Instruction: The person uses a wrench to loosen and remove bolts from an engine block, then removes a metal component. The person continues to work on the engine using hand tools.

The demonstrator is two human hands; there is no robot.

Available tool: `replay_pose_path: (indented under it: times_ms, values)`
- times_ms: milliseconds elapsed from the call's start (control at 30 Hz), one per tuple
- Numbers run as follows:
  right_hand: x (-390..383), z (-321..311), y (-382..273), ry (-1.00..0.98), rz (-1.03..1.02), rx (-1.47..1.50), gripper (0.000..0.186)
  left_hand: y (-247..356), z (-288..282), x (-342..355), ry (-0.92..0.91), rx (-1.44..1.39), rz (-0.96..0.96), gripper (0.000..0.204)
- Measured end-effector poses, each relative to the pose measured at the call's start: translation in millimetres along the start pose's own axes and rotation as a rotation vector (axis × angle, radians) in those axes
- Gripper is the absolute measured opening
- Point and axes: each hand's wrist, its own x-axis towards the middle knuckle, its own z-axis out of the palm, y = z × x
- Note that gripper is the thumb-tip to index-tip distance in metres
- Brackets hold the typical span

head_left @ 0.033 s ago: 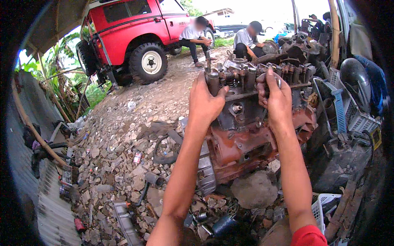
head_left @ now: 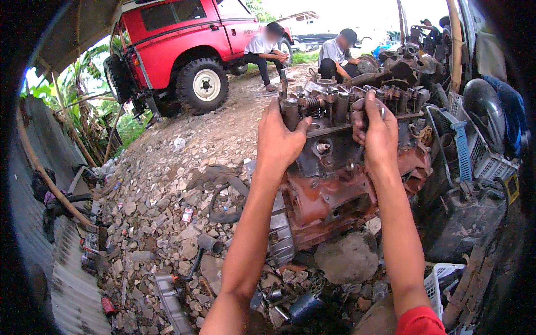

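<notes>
Right hand [head_left: 381, 133] edged toward 3 o'clock, curled, hold unclear; left hand [head_left: 281, 137] half-open, clasping cylinder head [head_left: 341, 149] at 9 o'clock, likely steadying, next needing even grip.

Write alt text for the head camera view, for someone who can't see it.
A bare left hand is on the left end of a dark cylinder head atop a rust-red engine block; the right hand, fingers curled, is at the near upper edge. Behind, on stony ground, are a red off-road vehicle and two people in light tops.

Rust-red engine block [head_left: 315, 209], red vehicle [head_left: 161, 46]
</notes>
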Motion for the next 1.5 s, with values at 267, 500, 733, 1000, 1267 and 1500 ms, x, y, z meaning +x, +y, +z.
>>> replay_pose_path:
  times_ms: [267,500,733,1000,1267,1500]
  values:
    - [13,-11,0,0.217,-0.113,0.418,0.041,2,8,-1,0.087,0.099,-0.046,0.052]
    - [13,-19,1,0.351,-0.078,0.653,0.044,5,6,-1,0.061,0.041,-0.053,0.048]
    - [17,-28,4,0.242,-0.207,0.680,0.036,-3,9,-2,0.115,-0.081,-0.008,0.049]
    - [68,-2,-10,-0.211,-0.556,-0.861,0.035,-4,12,-1,0.099,-0.144,-0.036,0.048]
    - [89,13,-16,-0.405,-0.475,-1.085,0.030,-5,11,-1,0.103,-0.127,-0.057,0.051]
    - [97,6,-33,0.013,-0.277,-0.627,0.039,-11,15,1,0.121,-0.083,-0.036,0.062]
